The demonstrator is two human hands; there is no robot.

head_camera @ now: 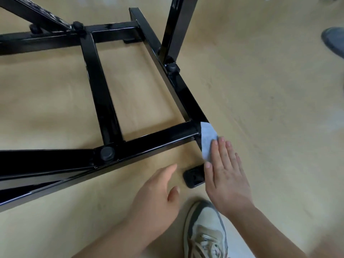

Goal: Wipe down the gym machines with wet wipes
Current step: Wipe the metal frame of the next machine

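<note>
A black steel gym machine base frame (104, 101) lies low on the floor, made of square tubes with bolted joints. A pale blue wet wipe (207, 140) is spread over the frame's near right corner. My right hand (226, 170) lies flat with straight fingers, pressing the wipe against that corner. My left hand (156, 194) hovers just below the front tube, fingers relaxed and empty. A black rubber foot (193, 176) of the frame shows under my right thumb.
The floor (270, 108) is light wood-coloured. An upright black post (176, 30) rises from the right rail. My own sneaker (204, 229) stands at the bottom centre. Another person's grey shoe (333, 41) is at the right edge.
</note>
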